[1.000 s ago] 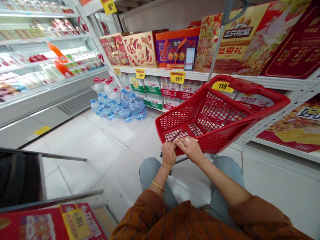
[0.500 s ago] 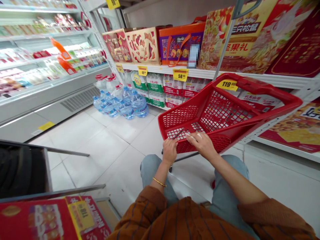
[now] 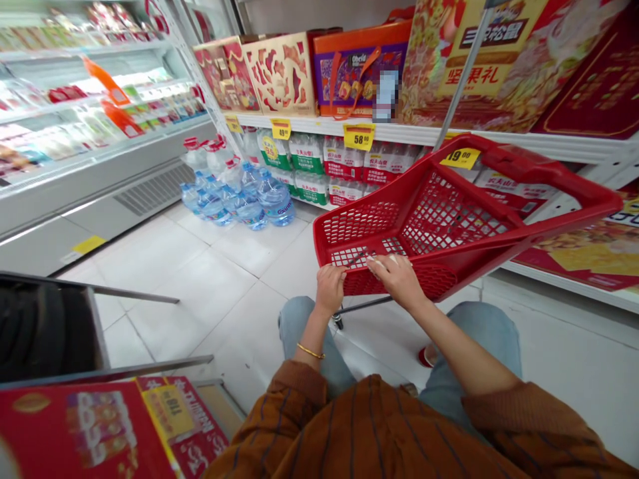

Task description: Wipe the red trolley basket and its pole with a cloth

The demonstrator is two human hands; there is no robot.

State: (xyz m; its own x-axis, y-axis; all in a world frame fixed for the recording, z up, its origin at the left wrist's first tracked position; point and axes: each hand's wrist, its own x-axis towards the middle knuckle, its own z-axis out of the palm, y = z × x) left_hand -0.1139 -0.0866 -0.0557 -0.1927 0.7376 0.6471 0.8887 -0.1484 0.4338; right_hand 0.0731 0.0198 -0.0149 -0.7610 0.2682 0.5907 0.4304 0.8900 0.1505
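Note:
A red plastic shopping basket (image 3: 449, 219) on wheels stands in front of my knees, its long grey handle (image 3: 462, 80) rising toward the shelf. My left hand (image 3: 330, 287) is closed on the basket's near rim. Close beside it, my right hand (image 3: 399, 279) lies over the same rim with its fingers curled on the edge. The basket's mesh inside looks bare from here.
Gift boxes (image 3: 282, 73) and yellow price tags line the shelf (image 3: 379, 133) ahead, with packs of bottled water beneath. Large water jugs (image 3: 239, 199) sit on the white tile floor. A chiller cabinet (image 3: 74, 146) runs along the left. A red box (image 3: 100, 426) sits bottom left.
The basket's far end has tipped slightly higher and the view has shifted a little. Both hands stay on the near rim.

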